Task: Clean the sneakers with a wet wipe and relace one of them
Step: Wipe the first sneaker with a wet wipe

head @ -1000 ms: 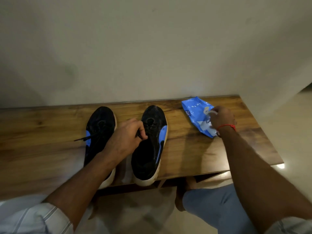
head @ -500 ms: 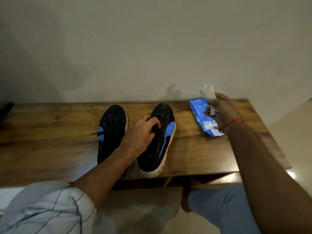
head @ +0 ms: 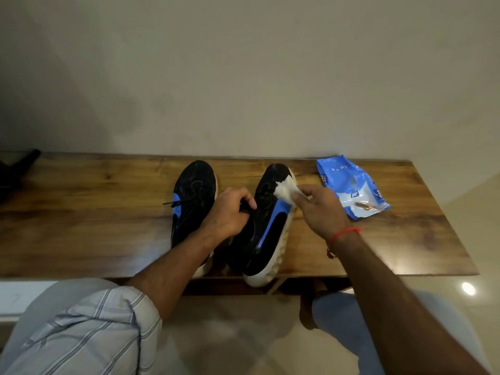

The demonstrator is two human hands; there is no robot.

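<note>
Your right hand has come away from the blue wipe pack since a moment ago, and it now brings the white wet wipe down onto the right sneaker. You pinch the wipe between your thumb and fingers, and its loose end touches the toe part of that shoe, near the white edge. That looks like the start of the cleaning.

Your left hand curls round the tongue and laces at the top of the same sneaker. I think you hold it there so the shoe does not slide when you rub. The shoe leans a little on its side, so the blue stripe and the white sole face you. That makes the side easy to reach.

The left sneaker stands just beside it on the tabletop, flat, with a loose black lace sticking out to the left. This may be the one to lace again later.

The wipe pack lies near your right hand, with its flap open. Both shoes poke out over the front edge of the tabletop.
</note>
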